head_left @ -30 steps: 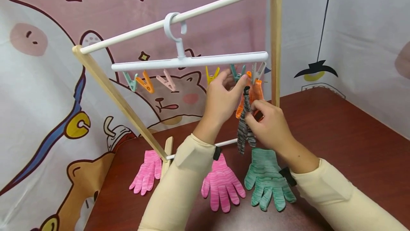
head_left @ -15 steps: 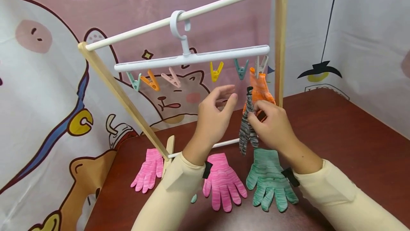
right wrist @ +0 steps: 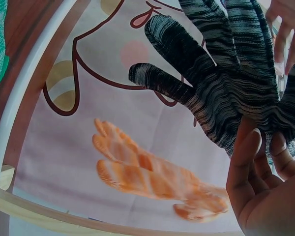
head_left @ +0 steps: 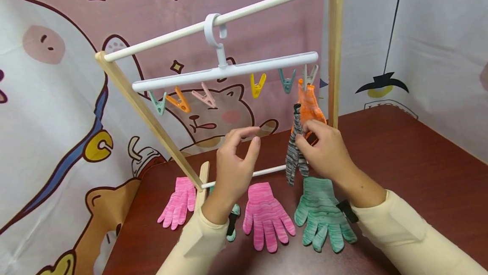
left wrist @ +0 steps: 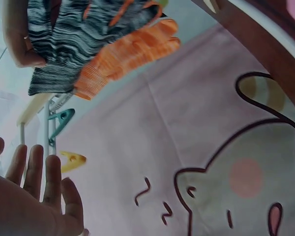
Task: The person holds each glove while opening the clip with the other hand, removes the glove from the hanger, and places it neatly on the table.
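Note:
My right hand pinches a black-and-grey striped knit glove near its cuff, and the glove's fingers hang downward. In the right wrist view the striped glove is spread flat, with thumb and fingers gripping it. Just behind it an orange glove hangs from a grey clothespin at the right end of the white hanger. Left of the striped glove, my left hand is raised with loosely bent fingers and holds nothing. A teal clothespin and a yellow clothespin hang between, gripping nothing.
The hanger hooks over the top bar of a wooden rack. Pink, orange and mint clothespins hang at its left. On the table lie two pink gloves, a green glove and a mint item partly behind my left sleeve.
My left hand has come away from the teal clothespin, moving down and to the left. My right hand keeps holding the striped glove in nearly the same place.

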Action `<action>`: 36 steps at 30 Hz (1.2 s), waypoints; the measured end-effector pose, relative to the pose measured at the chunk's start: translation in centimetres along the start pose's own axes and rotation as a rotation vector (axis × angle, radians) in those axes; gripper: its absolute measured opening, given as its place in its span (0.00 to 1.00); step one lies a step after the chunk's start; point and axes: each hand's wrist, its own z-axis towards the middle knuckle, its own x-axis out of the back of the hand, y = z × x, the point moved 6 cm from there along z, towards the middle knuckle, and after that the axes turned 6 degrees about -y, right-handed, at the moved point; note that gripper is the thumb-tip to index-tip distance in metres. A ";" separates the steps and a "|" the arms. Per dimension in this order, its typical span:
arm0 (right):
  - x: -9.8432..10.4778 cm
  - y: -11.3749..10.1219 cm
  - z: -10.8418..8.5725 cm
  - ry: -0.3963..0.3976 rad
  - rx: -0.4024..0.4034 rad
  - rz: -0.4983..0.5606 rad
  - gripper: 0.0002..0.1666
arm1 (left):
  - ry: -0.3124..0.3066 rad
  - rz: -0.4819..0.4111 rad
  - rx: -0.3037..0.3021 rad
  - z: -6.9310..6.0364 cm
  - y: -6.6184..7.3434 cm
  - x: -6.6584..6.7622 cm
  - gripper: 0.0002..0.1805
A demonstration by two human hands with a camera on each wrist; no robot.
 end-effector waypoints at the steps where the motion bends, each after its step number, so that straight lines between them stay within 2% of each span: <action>1: 0.0 0.0 0.0 0.000 0.001 0.001 0.11 | 0.018 0.015 -0.008 -0.3 -0.3 0.3 0.12; 5: -0.1 0.0 0.0 -0.008 0.005 0.003 0.11 | 0.117 0.058 -0.048 -1.5 -1.6 1.9 0.11; 8: -0.2 0.0 0.0 -0.018 0.007 -0.003 0.11 | 0.195 0.087 -0.052 -2.5 -3.1 3.1 0.11; 14: -0.6 -0.1 -0.1 -0.038 0.016 -0.011 0.10 | 0.362 0.126 0.023 -3.7 -5.6 5.7 0.13; 17: -0.8 -0.2 -0.2 -0.045 0.021 -0.012 0.11 | 0.471 0.122 0.047 -3.9 -5.9 7.0 0.14; 21: -1.0 -0.3 -0.2 -0.050 0.028 -0.012 0.11 | 0.611 0.120 0.077 -4.2 -5.5 8.5 0.16; 23: -1.0 -0.3 -0.2 -0.051 0.034 -0.015 0.11 | 0.658 0.112 0.114 -4.5 -6.2 9.1 0.19; 25: -1.1 -0.4 -0.2 -0.053 0.041 -0.018 0.11 | 0.681 0.090 0.167 -4.8 -7.6 9.7 0.24; 28: -1.1 -0.3 -0.1 -0.058 0.046 -0.021 0.11 | 0.672 0.028 0.266 -5.3 -10.4 10.3 0.32; 32: -1.3 -0.3 -0.2 -0.070 0.046 -0.021 0.11 | 0.609 -0.089 0.418 -5.7 -13.6 10.6 0.40; 36: -1.4 -0.3 -0.3 -0.079 0.046 -0.021 0.12 | 0.523 -0.225 0.553 -5.9 -16.0 10.4 0.40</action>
